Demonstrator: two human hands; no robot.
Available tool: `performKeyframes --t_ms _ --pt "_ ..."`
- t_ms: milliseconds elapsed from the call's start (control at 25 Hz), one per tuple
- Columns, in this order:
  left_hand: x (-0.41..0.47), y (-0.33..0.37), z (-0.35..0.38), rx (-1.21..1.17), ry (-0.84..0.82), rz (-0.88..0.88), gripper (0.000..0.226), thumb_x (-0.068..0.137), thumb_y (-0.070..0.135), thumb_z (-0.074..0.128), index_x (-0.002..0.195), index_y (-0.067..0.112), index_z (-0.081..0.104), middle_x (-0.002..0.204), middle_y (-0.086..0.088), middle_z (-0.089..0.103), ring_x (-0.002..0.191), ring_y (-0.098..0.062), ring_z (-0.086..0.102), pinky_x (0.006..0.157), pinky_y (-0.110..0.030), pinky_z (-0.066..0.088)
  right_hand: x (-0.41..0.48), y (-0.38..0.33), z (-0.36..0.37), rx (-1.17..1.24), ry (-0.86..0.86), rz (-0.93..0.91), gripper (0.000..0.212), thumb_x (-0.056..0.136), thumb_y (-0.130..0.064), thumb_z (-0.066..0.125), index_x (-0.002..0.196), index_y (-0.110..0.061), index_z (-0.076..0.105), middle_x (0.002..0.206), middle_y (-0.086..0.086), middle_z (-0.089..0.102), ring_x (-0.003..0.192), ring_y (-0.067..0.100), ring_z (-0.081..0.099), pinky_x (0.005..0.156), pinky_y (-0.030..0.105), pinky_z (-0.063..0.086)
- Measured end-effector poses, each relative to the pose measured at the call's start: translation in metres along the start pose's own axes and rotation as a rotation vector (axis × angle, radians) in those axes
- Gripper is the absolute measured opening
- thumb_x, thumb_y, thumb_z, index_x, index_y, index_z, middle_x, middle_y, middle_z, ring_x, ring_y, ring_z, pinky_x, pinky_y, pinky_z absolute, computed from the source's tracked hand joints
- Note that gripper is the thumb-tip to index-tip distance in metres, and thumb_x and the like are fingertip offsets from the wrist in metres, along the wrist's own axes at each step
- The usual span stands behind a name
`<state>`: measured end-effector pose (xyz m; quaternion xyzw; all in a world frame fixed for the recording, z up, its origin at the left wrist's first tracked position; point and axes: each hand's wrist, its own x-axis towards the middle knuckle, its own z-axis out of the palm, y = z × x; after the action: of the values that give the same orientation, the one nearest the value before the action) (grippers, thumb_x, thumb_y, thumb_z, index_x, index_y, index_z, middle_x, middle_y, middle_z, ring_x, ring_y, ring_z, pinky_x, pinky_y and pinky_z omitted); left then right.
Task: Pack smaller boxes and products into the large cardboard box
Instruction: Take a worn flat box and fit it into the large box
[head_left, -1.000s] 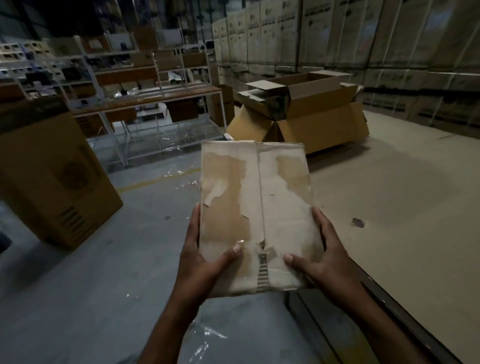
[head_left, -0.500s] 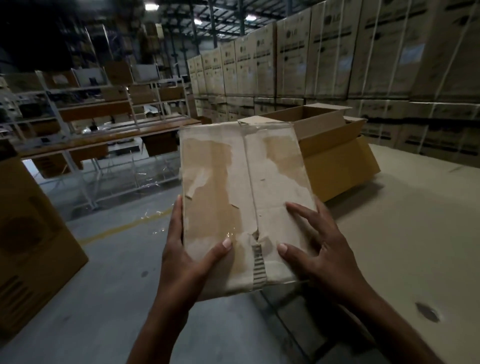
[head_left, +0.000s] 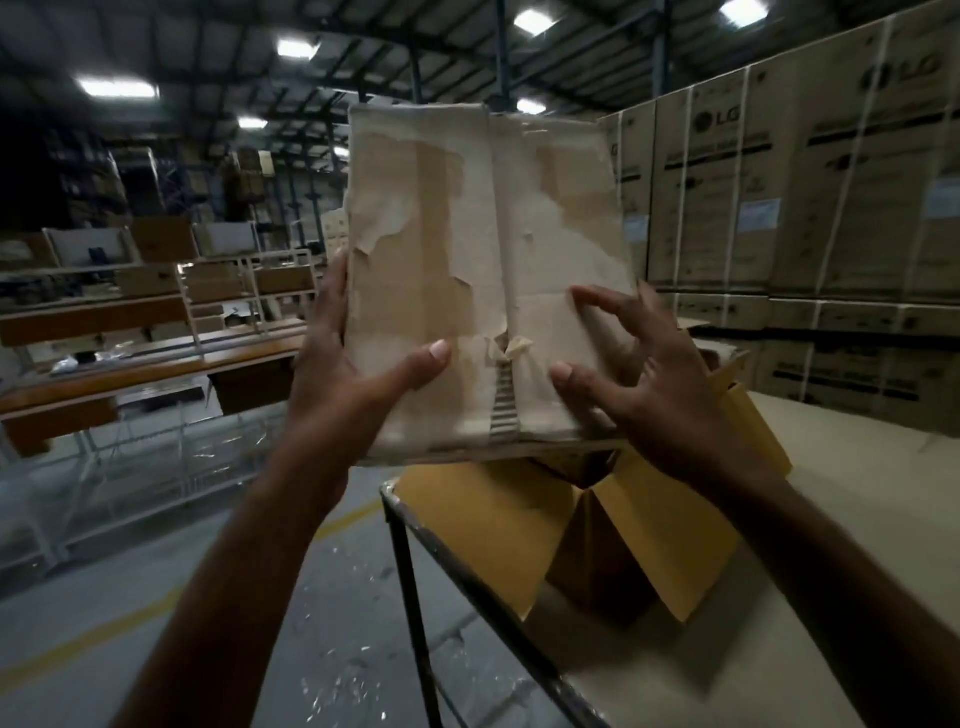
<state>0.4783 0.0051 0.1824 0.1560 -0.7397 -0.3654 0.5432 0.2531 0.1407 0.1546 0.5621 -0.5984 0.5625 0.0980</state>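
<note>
Dim warehouse; small box (head_left: 488, 280) hides most of large cardboard box (head_left: 613, 530).

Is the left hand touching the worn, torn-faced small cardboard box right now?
Touching. The head view shows the left hand clamped on the worn small cardboard box, thumb pressed flat on its front face, fingers wrapped behind its left edge.

Bare forearms (head_left: 270, 545), no sleeves.
</note>
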Motion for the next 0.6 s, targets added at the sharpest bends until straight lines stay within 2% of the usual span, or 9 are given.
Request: performKeyframes --t_ms 80,200,360,480,520,600 --pt "0.059 -0.033 0.005 -0.037 -0.07 0.044 0.112 0.07 0.036 0.092 0.158 0.044 0.023 0.151 0.011 0.046 0.13 -0.013 0.055 0.098 -0.047 0.057 0.04 0.019 0.015 -0.054 0.057 0.031 0.07 0.072 -0.067 0.07 0.138 -0.057 0.049 0.164 0.001 0.024 0.141 0.031 0.043 0.093 0.054 0.058" --pt "0.14 -0.074 0.019 -0.083 -0.178 0.12 0.114 0.072 0.037 0.091 0.16 0.039 0.019 0.157 0.006 0.04 0.135 -0.017 0.05 0.106 -0.049 0.052 0.092 0.044 0.03 -0.06 0.142 0.049 0.064 0.079 -0.053 0.077 0.138 -0.05 0.052 0.153 0.0 0.035 0.128 0.034 0.054 0.08 0.048 0.064" --pt "0.23 -0.112 0.048 -0.112 -0.29 0.206 0.114 0.076 0.036 0.087 0.163 0.03 0.013 0.161 0.003 0.034 0.14 -0.015 0.043 0.115 -0.044 0.043 0.156 0.073 0.041 -0.161 0.264 0.091 0.066 0.074 -0.055 0.076 0.136 -0.048 0.054 0.148 -0.001 0.038 0.121 0.03 0.057 0.078 0.045 0.064" --pt "0.284 -0.146 0.079 -0.163 -0.363 0.215 0.114 0.078 0.036 0.087 0.163 0.028 0.012 0.162 0.002 0.031 0.141 -0.015 0.042 0.117 -0.041 0.041 0.194 0.106 0.047 -0.243 0.325 0.136 0.058 0.087 -0.033 0.079 0.139 -0.039 0.053 0.148 0.0 0.037 0.12 0.027 0.056 0.079 0.041 0.064" --pt "0.3 -0.159 0.092 -0.178 -0.385 0.22 0.114 0.078 0.037 0.087 0.163 0.028 0.012 0.162 0.002 0.031 0.14 -0.014 0.042 0.116 -0.038 0.041 0.204 0.119 0.047 -0.272 0.337 0.151 0.057 0.088 -0.029 0.079 0.138 -0.038 0.053 0.148 0.001 0.036 0.122 0.027 0.055 0.079 0.04 0.064" --pt "0.325 -0.186 0.117 -0.217 -0.432 0.21 0.112 0.079 0.034 0.086 0.163 0.03 0.012 0.159 0.007 0.032 0.132 -0.006 0.046 0.105 -0.021 0.046 0.225 0.15 0.05 -0.324 0.342 0.185 0.055 0.087 -0.029 0.08 0.136 -0.039 0.055 0.149 0.001 0.036 0.125 0.028 0.053 0.082 0.043 0.064"
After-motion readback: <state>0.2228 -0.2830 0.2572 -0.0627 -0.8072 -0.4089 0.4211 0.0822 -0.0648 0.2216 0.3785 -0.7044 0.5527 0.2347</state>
